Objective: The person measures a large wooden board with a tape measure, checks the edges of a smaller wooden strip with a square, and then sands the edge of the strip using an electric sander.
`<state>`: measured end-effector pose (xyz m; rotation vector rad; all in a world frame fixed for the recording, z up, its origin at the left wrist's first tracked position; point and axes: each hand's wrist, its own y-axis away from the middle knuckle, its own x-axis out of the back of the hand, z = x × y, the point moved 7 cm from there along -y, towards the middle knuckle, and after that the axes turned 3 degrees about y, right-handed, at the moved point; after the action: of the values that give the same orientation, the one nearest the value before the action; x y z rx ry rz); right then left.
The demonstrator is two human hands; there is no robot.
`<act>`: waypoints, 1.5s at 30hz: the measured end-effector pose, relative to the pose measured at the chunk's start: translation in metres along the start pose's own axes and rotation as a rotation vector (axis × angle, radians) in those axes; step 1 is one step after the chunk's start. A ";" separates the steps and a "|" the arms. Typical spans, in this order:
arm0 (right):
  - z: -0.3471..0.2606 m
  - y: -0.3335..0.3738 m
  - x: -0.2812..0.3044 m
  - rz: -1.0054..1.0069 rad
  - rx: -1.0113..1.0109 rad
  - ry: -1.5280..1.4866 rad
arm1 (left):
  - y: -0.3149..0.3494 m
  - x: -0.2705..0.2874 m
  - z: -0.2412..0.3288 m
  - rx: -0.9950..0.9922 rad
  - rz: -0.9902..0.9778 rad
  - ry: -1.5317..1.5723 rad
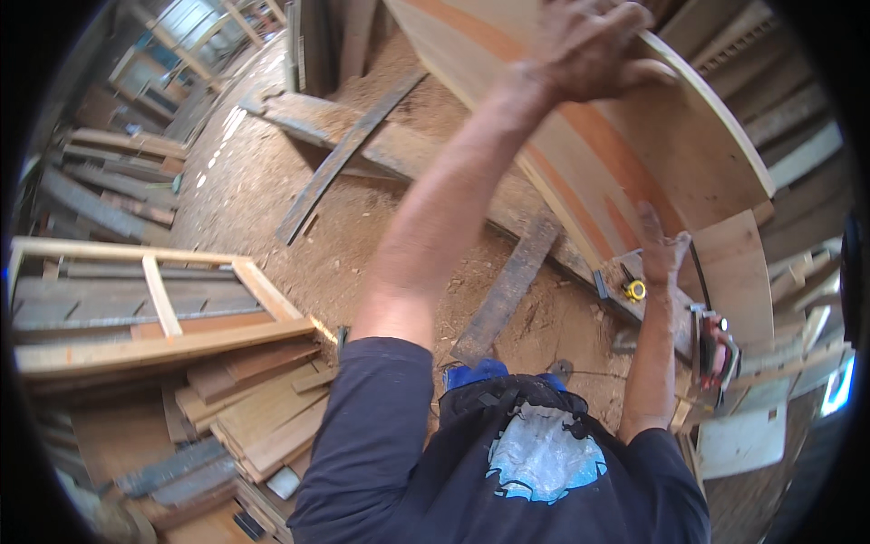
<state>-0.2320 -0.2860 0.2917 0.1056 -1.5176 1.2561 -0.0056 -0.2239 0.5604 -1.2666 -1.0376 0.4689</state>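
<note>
A large wooden panel (580,150) with reddish streaks and pale edge strips stands tilted at the upper right. My left hand (589,50) reaches far forward, its fingers bent at the panel's upper edge. Lower down, my right hand (663,258) rests against the panel's near end, fingers stretched along it and thumb apart. Just left of that hand, a yellow tape measure (634,290) lies on the wooden bench (553,240). A red power tool (716,349) sits right of my right forearm, near a smaller pale board (736,272).
Dark planks (507,295) lean across the bench over a sawdust-covered floor (399,272). At left, a pale wooden frame (172,340) rests over stacked boards (272,417). More timber (118,181) is piled at the far left, and slatted wood (770,100) lines the right side.
</note>
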 end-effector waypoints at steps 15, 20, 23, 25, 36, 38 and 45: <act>-0.050 -0.017 0.082 -0.007 -0.765 -1.089 | 0.015 0.037 0.016 -0.078 -0.299 -0.067; -0.035 0.026 0.110 -0.148 -0.831 -0.940 | 0.006 0.033 0.064 -0.228 -0.244 -0.055; -0.023 0.031 0.141 -0.081 -0.696 -1.044 | -0.007 0.020 0.067 0.049 -0.288 -0.046; -0.026 0.016 0.178 0.004 -0.509 -1.165 | -0.018 0.041 0.062 0.138 -0.052 0.089; -0.008 0.031 0.194 -0.047 -0.713 -1.126 | -0.066 0.069 0.144 0.126 0.559 -0.150; -0.008 0.032 0.193 0.058 -0.698 -1.124 | -0.061 0.070 0.141 0.050 0.641 -0.173; -0.007 0.066 0.194 0.107 -0.779 -1.091 | -0.011 0.030 0.175 0.197 0.578 0.192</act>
<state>-0.3450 -0.1498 0.3950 0.2140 -2.8852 0.5585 -0.1397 -0.1083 0.5737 -1.3942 -0.4384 0.8478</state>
